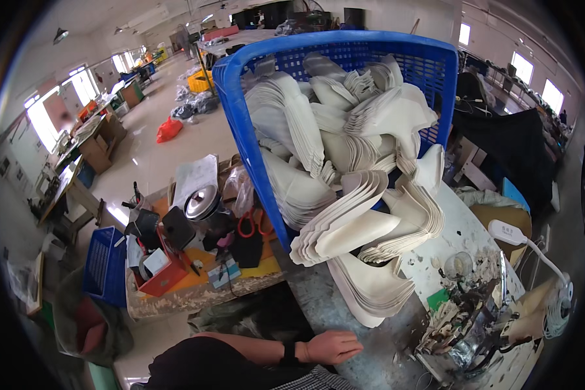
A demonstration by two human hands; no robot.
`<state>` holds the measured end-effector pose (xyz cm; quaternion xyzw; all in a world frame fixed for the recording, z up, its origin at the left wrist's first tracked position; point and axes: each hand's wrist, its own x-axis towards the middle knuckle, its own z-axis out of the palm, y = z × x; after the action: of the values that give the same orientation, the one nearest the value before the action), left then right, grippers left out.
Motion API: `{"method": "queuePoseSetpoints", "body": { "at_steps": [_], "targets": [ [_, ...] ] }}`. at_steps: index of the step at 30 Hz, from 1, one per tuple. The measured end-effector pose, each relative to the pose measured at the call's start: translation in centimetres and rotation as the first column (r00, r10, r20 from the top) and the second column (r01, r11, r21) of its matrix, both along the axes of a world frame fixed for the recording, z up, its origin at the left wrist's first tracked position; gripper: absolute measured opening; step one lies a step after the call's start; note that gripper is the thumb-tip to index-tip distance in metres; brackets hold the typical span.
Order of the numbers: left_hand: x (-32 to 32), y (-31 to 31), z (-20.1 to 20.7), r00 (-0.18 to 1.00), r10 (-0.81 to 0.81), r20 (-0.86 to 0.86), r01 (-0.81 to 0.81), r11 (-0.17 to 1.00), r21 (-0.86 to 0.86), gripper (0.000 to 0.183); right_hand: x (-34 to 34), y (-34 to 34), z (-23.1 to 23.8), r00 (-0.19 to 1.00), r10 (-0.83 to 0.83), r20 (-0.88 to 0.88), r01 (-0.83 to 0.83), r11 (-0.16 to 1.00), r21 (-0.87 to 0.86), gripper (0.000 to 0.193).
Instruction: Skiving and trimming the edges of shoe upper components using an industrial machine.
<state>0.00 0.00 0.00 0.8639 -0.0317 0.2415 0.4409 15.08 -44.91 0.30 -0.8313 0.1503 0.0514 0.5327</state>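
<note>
My left hand (333, 347) lies near the front edge of the grey tabletop (361, 354), with a black band at its wrist. Its fingers are curled and pressed together; the palm side is hidden. Nearest to it is a stack of off-white curved sheet pieces (370, 289), lying on the tabletop just beyond. Past that stack, a tilted blue plastic basket (240, 123) is heaped with several more bundles of these pieces, layered like fans. A bundle (341, 218) spills over its front onto the table. My right hand does not show.
To the right stands a cluttered machine part (465, 325) among scraps, with a white power strip (507, 232) and its cord beside it. On a lower table at left are a red bin (159, 276), red-handled scissors (248, 224) and a lidded metal pot (203, 203).
</note>
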Motion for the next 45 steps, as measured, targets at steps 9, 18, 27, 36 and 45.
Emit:
{"method": "queuePoseSetpoints", "body": {
  "at_steps": [9, 18, 27, 36, 45],
  "targets": [
    [0.2, -0.8, 0.1, 1.0, -0.008, -0.001, 0.008, 1.0, -0.017, 0.011, -2.0, 6.5, 4.5, 0.907, 0.337, 0.251, -0.132, 0.795, -0.592, 0.061],
    [-0.2, -0.1, -0.1, 1.0, -0.006, 0.014, 0.006, 1.0, 0.001, 0.011, 0.2, 5.0, 4.7, 0.951, -0.106, -0.292, 0.168, 0.966, 0.196, 0.053],
    [-0.4, -0.1, -0.2, 1.0, -0.009, 0.024, 0.009, 1.0, -0.007, 0.011, 1.3, 1.1, 1.6, 0.9, -0.037, -0.434, 0.336, 0.694, 0.637, 0.038],
    [0.2, 0.3, 0.8, 0.999, 0.011, -0.042, -0.007, 0.994, 0.11, 0.008, -2.4, 4.0, 2.5, 0.947, 0.17, 0.271, -0.009, 0.861, -0.508, 0.036],
    [0.7, -0.2, 1.3, 0.996, 0.012, -0.094, -0.007, 0.999, 0.054, 0.011, -3.2, 6.1, 4.6, 0.951, 0.107, 0.291, 0.133, 0.706, -0.696, 0.03]
  ]
}}
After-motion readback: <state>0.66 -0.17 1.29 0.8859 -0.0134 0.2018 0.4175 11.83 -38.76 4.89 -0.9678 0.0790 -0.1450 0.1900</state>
